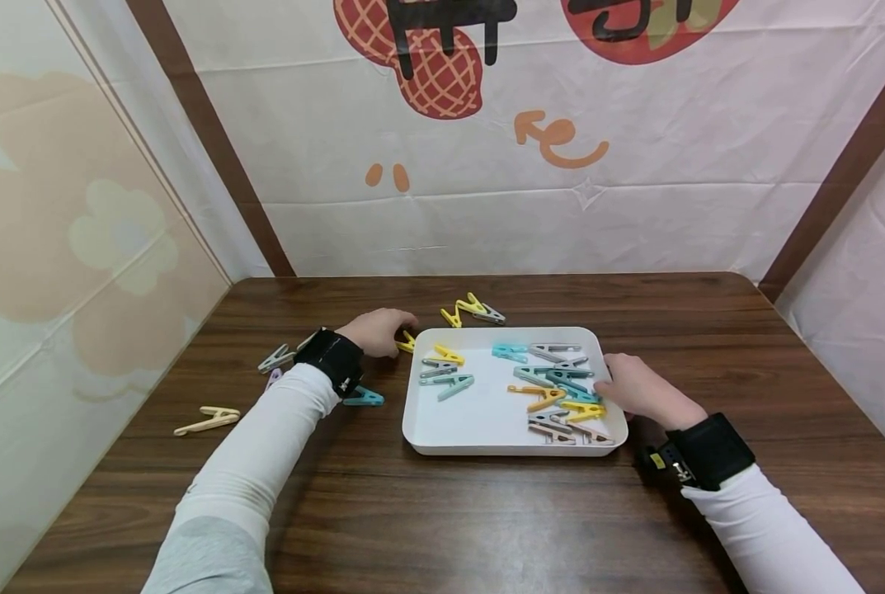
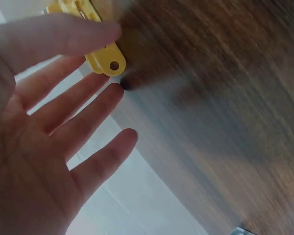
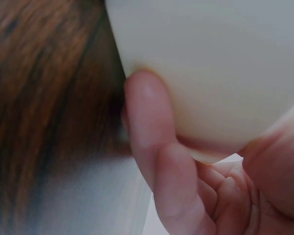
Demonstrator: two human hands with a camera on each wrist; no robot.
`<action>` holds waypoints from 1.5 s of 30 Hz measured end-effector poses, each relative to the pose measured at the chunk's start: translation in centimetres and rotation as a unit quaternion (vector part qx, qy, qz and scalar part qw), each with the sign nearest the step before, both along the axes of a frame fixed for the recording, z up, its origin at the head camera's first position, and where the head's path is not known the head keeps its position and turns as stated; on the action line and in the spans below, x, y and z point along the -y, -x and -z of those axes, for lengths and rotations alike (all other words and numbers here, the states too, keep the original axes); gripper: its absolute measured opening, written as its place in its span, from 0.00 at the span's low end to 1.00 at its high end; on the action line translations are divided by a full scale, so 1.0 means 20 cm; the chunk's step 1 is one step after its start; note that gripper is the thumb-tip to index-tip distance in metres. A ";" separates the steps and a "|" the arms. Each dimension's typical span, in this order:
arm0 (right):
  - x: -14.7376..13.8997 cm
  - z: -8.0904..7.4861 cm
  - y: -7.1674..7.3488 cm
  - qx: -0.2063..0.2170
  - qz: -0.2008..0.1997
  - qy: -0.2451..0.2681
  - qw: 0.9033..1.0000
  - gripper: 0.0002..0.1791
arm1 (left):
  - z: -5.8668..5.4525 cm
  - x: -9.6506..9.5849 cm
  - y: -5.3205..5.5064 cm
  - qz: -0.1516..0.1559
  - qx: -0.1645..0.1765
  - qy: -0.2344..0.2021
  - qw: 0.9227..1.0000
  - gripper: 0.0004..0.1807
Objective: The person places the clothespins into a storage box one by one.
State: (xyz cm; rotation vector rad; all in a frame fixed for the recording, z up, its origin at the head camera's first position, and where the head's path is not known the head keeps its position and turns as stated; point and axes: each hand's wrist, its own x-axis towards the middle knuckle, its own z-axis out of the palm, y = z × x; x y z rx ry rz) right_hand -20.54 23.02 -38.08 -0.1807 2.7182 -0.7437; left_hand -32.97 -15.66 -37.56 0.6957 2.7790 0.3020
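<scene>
At the far-left corner of the white tray (image 1: 487, 450), my left hand (image 1: 378, 332) pinches a yellow clothespin (image 1: 407, 341). In the left wrist view the thumb lies across that yellow clothespin (image 2: 111, 61), with fingertips behind it and the other fingers spread. My right hand (image 1: 644, 388) grips the tray's right rim, the thumb over the top edge. The right wrist view shows its fingers (image 3: 149, 107) curled against the tray's outer wall (image 3: 210, 73). Inside the tray, several clothespins sit at the right, among them an orange one (image 1: 546, 399), and a smaller group including a teal one (image 1: 453, 385) at the left.
Behind the tray lie yellow clothespins (image 1: 471, 304) and a grey one (image 1: 490, 315). Left of the tray, on the wooden table (image 1: 487, 528), are a blue clothespin (image 1: 364, 398), a beige one (image 1: 208, 421) and a grey one (image 1: 275, 358), partly around my left forearm. A printed curtain (image 1: 472, 231) hangs behind.
</scene>
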 end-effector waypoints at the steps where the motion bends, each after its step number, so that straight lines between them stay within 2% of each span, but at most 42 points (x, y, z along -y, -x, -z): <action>1: 0.00 0.00 0.00 0.000 0.000 0.000 1.000 0.26 | 0.00 0.00 0.00 -0.002 -0.008 0.004 1.000 0.26; 6: 0.00 0.00 0.00 -0.001 -0.001 0.000 1.000 0.26 | 0.00 0.00 0.00 -0.005 -0.042 0.018 0.999 0.15; 12: 0.00 0.00 0.00 0.000 -0.003 0.001 1.000 0.26 | 0.01 0.05 0.02 0.008 -0.078 0.036 0.996 0.10; 15: 0.00 0.00 0.00 0.000 -0.003 -0.006 1.000 0.26 | -0.01 0.07 0.01 -0.007 -0.096 0.028 0.995 0.10; 20: 0.00 0.01 0.00 0.010 0.007 -0.004 1.000 0.25 | -0.11 0.07 -0.04 -0.031 -0.117 -0.013 0.993 0.12; 26: 0.01 -0.01 0.00 0.011 0.003 0.000 1.000 0.25 | -0.23 0.02 -0.14 -0.019 -0.130 -0.057 0.990 0.15; 30: 0.01 -0.01 0.00 0.008 0.001 -0.002 1.000 0.25 | -0.26 -0.03 -0.23 0.015 -0.145 -0.069 0.987 0.16; 34: 0.02 0.00 0.00 0.014 0.004 0.001 1.000 0.25 | -0.25 -0.08 -0.34 0.059 -0.151 -0.063 0.985 0.16; 39: 0.02 0.00 0.00 0.019 0.010 0.002 1.000 0.25 | -0.21 -0.15 -0.48 0.107 -0.127 -0.043 0.985 0.17; 42: 0.02 -0.01 0.00 0.016 0.011 -0.002 1.000 0.25 | -0.18 -0.18 -0.53 0.132 -0.107 -0.032 0.985 0.14; 45: 0.02 -0.02 0.00 0.013 0.009 -0.003 1.000 0.25 | -0.15 -0.20 -0.56 0.148 -0.095 -0.021 0.984 0.13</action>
